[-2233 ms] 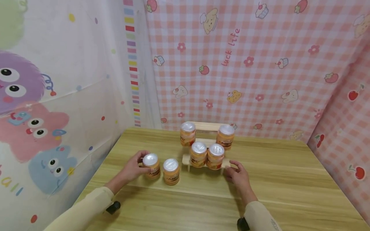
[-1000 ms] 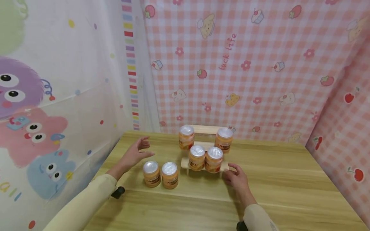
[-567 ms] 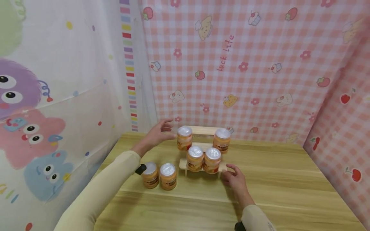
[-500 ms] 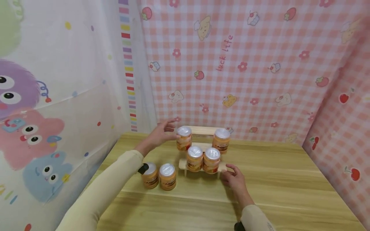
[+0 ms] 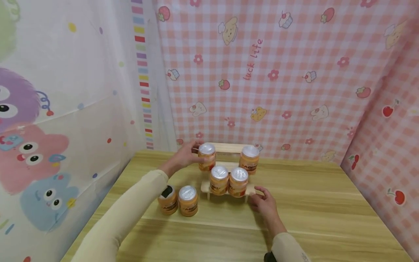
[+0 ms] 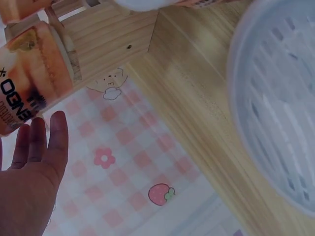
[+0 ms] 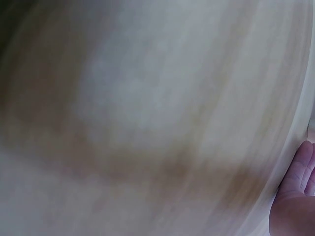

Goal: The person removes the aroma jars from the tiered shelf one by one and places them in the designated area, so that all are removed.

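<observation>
At the upper left of a small wooden tiered rack (image 5: 230,147), my left hand (image 5: 186,155) reaches round an orange can (image 5: 209,166) with a silver lid. Its thumb is in front, the fingers behind. The left wrist view has the fingers of this hand (image 6: 34,174) rather straight beside the printed can (image 6: 37,73); firm contact cannot be told. My right hand (image 5: 266,206) holds the right end of the rack's lower shelf between thumb and fingers. In the right wrist view only part of that hand (image 7: 295,196) appears, with the rack out of sight.
A similar can (image 5: 249,162) sits upper right on the rack. Two more, a left one (image 5: 218,185) and a right one (image 5: 238,186), share the lower shelf. Left of the rack, two cans (image 5: 188,207) (image 5: 168,206) stand on the wooden table (image 5: 311,218). Patterned cloths hang behind.
My left hand has let go of the leftmost can on the table and moved up and right to the rack's upper left can. My right hand has stayed at the rack.
</observation>
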The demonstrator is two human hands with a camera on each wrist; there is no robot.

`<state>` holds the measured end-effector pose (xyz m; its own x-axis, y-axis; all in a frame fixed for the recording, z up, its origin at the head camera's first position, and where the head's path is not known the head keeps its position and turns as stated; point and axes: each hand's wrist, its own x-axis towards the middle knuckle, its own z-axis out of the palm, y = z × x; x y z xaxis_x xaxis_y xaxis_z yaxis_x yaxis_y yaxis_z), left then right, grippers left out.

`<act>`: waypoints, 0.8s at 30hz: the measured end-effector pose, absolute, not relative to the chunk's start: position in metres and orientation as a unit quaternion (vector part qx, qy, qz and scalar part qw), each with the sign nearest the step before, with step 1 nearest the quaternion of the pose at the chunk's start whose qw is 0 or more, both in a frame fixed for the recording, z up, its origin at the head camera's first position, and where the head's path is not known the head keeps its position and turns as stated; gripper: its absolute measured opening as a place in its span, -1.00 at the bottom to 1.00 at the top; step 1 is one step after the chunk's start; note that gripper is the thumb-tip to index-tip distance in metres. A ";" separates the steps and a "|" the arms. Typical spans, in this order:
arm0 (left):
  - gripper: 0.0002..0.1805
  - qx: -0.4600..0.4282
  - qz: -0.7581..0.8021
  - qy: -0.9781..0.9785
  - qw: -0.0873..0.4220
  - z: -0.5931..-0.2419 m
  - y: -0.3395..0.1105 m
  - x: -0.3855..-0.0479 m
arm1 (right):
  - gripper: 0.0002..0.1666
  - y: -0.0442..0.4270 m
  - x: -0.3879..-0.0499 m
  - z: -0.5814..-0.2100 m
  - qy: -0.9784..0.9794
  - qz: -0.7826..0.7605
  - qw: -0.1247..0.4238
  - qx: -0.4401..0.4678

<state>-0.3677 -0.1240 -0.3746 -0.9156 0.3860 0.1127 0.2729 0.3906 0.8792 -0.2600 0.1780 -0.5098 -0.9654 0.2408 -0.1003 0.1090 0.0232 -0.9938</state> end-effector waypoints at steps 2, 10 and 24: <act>-0.24 0.198 0.512 0.834 0.059 -0.375 -0.123 -0.368 | -0.52 0.178 -0.260 -0.510 -0.712 0.690 0.050 -0.123; -0.23 0.193 0.497 0.844 0.057 -0.381 -0.121 -0.369 | -0.51 0.177 -0.258 -0.512 -0.706 0.697 0.049 -0.114; -0.28 0.200 0.511 0.835 0.034 -0.346 -0.151 -0.367 | -0.55 0.179 -0.262 -0.509 -0.714 0.687 0.052 -0.123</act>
